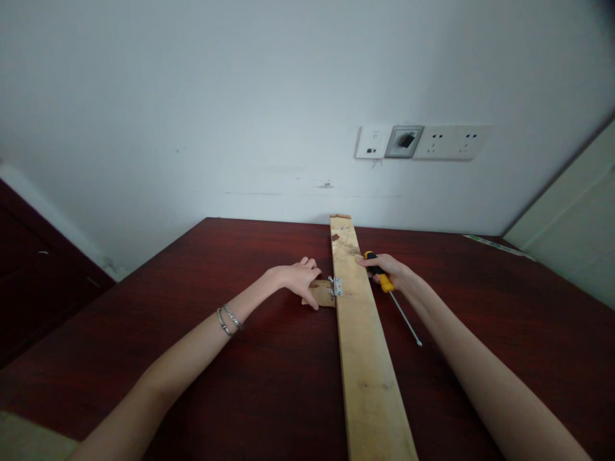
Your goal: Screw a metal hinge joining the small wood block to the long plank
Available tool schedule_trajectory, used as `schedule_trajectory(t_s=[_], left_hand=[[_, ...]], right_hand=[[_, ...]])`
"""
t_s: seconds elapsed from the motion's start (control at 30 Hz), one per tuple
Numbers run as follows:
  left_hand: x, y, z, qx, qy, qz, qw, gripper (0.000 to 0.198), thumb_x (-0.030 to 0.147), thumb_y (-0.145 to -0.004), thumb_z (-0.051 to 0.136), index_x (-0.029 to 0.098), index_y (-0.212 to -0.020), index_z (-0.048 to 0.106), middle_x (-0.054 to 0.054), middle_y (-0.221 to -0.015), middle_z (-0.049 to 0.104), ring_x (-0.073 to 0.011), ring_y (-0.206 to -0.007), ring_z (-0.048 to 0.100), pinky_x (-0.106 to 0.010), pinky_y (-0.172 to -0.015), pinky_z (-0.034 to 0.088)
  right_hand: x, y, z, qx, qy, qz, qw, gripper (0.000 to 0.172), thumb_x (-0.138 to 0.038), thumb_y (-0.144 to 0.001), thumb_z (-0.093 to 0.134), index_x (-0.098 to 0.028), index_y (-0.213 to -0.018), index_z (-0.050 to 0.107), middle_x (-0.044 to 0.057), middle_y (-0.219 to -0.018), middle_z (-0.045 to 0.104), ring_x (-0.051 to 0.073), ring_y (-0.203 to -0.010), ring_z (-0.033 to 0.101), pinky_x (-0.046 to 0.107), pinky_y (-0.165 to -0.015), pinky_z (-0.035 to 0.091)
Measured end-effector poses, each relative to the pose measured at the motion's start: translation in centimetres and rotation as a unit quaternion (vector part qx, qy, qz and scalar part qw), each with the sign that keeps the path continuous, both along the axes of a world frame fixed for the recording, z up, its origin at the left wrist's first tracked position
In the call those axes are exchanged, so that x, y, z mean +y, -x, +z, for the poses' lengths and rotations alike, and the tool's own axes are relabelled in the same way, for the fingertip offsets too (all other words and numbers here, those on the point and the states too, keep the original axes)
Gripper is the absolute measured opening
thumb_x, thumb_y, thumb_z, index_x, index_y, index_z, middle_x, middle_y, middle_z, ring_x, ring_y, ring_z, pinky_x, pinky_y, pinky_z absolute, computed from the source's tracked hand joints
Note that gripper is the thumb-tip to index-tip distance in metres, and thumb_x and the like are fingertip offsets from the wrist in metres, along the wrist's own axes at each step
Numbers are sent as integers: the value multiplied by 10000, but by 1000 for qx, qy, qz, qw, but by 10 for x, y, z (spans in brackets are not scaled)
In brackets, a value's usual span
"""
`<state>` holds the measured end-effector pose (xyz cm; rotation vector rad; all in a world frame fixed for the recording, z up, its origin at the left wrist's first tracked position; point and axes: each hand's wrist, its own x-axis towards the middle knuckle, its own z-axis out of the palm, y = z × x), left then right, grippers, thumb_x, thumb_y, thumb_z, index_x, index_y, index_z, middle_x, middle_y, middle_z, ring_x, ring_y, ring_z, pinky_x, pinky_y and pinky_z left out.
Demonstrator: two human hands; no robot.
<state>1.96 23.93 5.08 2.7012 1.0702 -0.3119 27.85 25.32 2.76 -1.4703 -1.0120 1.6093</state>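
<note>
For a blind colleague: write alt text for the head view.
The left hand holds a small wood piece beside a metal hinge on a long wooden board. The right hand, holding a yellow-and-black screwdriver, touches the board on a dark red table.

It looks like an ordinary indoor room, in a home or perhaps an office; which one is hard to tell. A white wall (scuffed in places low down) carries a row of sockets, and a dark red table with a wood-grain top stands against it. The plank and the screwdriver over that table lend it a little of the workshop.
</note>
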Motion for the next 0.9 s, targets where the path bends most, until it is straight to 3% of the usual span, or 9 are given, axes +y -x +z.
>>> schedule_trajectory(t_s=[0.2,0.33,0.47,0.7,0.9], left_hand=[[-3,-7,-3,-8,-40,-34,999,819,675,-592,662,82,-1141,532,-149,-1129,475,-285,-1048,427,-321,-899,379],[-4,-10,-4,-17,-45,-60,997,671,640,-663,633,102,-1058,567,-126,-1076,499,-261,-990,457,-312,-886,377],[-3,-11,-5,-21,-59,-67,996,645,617,-651,657,108,-1038,570,-117,-1059,505,-255,-961,473,-313,-873,380],[-2,-12,-4,-53,-25,-66,996,602,574,-630,692,126,-1006,546,-95,-1017,516,-236,-912,493,-291,-789,399],[0,-10,-6,-84,-8,-77,993,581,529,-625,708,134,-1012,531,-72,-999,498,-218,-919,473,-282,-818,391]], right_hand=[[2,-1,-2,8,6,0,1000,229,-119,-723,719,-132,-654,501,-23,-501,536,8,-305,377,98,-246,301],[2,-2,-3,10,9,-2,1000,217,-107,-742,694,-129,-648,499,-24,-505,536,7,-310,389,96,-259,318],[2,-2,-4,11,9,1,1000,229,-120,-729,708,-133,-647,495,-28,-510,535,8,-316,395,97,-265,320],[3,-3,-5,15,9,21,1000,241,-163,-692,752,-126,-668,515,-27,-521,536,11,-330,401,100,-269,316],[3,-4,-8,2,4,23,1000,227,-169,-739,710,-133,-660,501,-30,-487,523,18,-313,398,110,-273,323]])
